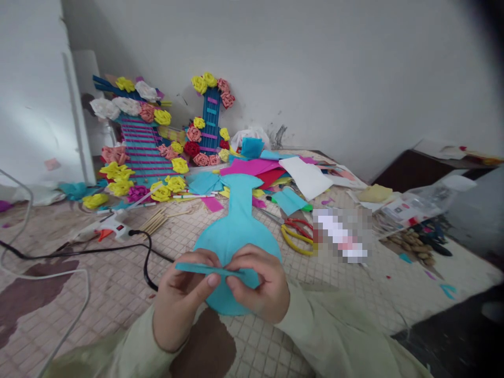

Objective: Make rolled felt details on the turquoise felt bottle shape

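Pale sleeves (334, 320) ended at the left hand (177, 300) and right hand (263, 286), which together pinched a narrow teal strip (197, 269) above the blue cutout (240, 233) on the patterned tabletop (271, 352); an uneven pull could have creased or torn the strip, which looked like thin paper

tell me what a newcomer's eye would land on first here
Probably the bright blue paper cutout at the centre of the table, with the left hand and right hand pinching a narrow blue strip above it. Next, two flower-trimmed pieces at the back left: a wide one and a narrower one beside it. A magenta sheet lies behind the cutout.
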A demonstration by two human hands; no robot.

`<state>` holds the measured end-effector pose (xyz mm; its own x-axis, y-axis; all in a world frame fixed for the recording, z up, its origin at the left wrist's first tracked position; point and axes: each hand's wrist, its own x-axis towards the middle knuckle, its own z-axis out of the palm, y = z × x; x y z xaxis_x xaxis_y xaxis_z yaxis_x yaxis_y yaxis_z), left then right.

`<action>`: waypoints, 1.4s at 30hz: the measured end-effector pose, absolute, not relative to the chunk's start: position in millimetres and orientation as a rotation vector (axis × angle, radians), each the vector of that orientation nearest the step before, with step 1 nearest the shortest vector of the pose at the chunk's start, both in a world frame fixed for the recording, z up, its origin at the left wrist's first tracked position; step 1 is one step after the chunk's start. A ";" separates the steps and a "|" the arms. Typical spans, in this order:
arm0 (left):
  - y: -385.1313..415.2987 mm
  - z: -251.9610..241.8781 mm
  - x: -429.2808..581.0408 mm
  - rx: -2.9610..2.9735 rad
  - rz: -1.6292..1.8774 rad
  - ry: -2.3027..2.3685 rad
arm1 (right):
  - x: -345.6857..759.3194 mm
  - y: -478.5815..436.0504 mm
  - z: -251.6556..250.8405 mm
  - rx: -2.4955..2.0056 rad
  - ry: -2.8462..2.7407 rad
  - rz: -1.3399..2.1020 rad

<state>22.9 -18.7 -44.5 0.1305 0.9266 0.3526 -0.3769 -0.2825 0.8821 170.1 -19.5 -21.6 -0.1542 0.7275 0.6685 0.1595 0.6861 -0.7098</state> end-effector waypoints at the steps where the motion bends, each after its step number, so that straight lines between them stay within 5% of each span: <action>1: -18.9 -44.4 22.9 1.246 1.446 0.622 | 170.1 -19.6 -21.4 -0.721 -1.687 0.586; 42: -21.4 -32.6 15.7 1.414 1.489 0.497 | 175.1 -22.9 -16.3 -0.611 -1.676 0.484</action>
